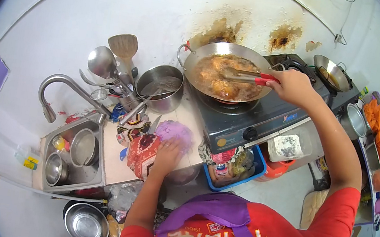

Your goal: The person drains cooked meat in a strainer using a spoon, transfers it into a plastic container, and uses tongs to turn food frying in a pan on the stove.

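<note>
My right hand is closed round the red handles of a pair of metal tongs. The tongs' tips reach into the bubbling oil of a two-handled wok, where golden-brown pieces of food are frying. My left hand lies with its fingers stretched out at the counter edge, resting over a red patterned cloth and a crumpled purple cloth or bag.
The wok sits on a black gas stove; a smaller pan stands behind it. Left of the wok are a saucepan, upright utensils and a sink holding bowls. A blue basket stands below the counter.
</note>
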### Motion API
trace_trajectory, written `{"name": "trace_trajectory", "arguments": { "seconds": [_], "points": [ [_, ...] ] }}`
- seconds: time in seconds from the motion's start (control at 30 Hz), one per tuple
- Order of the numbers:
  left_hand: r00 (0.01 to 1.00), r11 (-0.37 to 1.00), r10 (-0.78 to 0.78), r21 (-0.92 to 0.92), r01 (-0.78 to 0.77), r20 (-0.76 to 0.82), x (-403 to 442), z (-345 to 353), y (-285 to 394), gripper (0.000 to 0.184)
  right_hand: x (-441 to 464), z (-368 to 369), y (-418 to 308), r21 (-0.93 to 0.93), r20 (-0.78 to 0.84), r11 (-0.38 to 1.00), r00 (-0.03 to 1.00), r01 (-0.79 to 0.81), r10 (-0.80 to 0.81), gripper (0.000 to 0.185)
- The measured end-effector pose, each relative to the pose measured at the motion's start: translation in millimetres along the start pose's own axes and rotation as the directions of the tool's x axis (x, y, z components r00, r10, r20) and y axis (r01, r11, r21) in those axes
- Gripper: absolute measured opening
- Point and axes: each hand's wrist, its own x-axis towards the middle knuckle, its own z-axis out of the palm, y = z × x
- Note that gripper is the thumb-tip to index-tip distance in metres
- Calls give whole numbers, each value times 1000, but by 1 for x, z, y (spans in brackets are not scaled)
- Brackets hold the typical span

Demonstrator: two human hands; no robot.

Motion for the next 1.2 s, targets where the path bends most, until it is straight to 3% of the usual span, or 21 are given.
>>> {"name": "trace_trajectory", "arguments": {
  "seconds": [0.13, 0.23, 0.33, 0.43, 0.57, 0.67, 0.77, 0.97, 1.03, 1.07, 1.13, 1.2],
  "points": [
    [1000, 1000, -9, -27, 9, -12, 0, 1, 0, 33, -27, -33, 8, -17, -2, 1000, 1000, 12, -12, 31],
    [1000, 1000, -12, -17, 12, -4, -1, 4, -3, 33, -49, -51, 13, -27, -118, 999, 992, 35, -38, 30],
    [1000, 1000, -6, -14, 6, -9, -1, 3, -4, 33, -61, -65, 9, -112, -88, 994, 996, -21, 11, 28],
    [1000, 1000, -6, -22, 6, 4, 1, 1, -2, 34, -57, -45, 20, -141, -44, 990, 999, -3, -3, 30],
    [1000, 999, -13, -30, 13, 6, 0, 0, -2, 34, -44, -15, 16, -83, -124, 997, 992, -6, -5, 29],
    [1000, 1000, -19, -23, 19, 4, -1, 3, -5, 35, -39, -20, 11, -62, -76, 996, 995, -62, 57, 30],
    [1000, 1000, -17, -15, 17, 10, -1, 5, -5, 34, -43, -31, 3, 7, -137, 999, 989, -47, 48, 31],
    [1000, 1000, -22, -21, 22, -6, -4, 2, -4, 34, -43, -17, -17, 77, -234, 985, 963, 151, -129, 31],
    [1000, 998, -28, -64, 29, 11, 2, -2, 0, 35, -39, -6, -31, 51, -212, 991, 971, 127, -113, 29],
    [999, 998, -46, -32, 46, 9, 4, 3, 0, 36, -34, 2, -32, -11, -133, 995, 986, 102, -102, 37],
    [998, 997, -62, 35, 62, 4, 1, 14, -5, 38, -26, 10, -30, -1, -102, 996, 991, 85, -84, 32],
    [994, 990, -106, 91, 107, -17, 11, 23, -4, 41, -28, 4, -25, 54, -179, 996, 982, 69, -58, 32]
  ]
}}
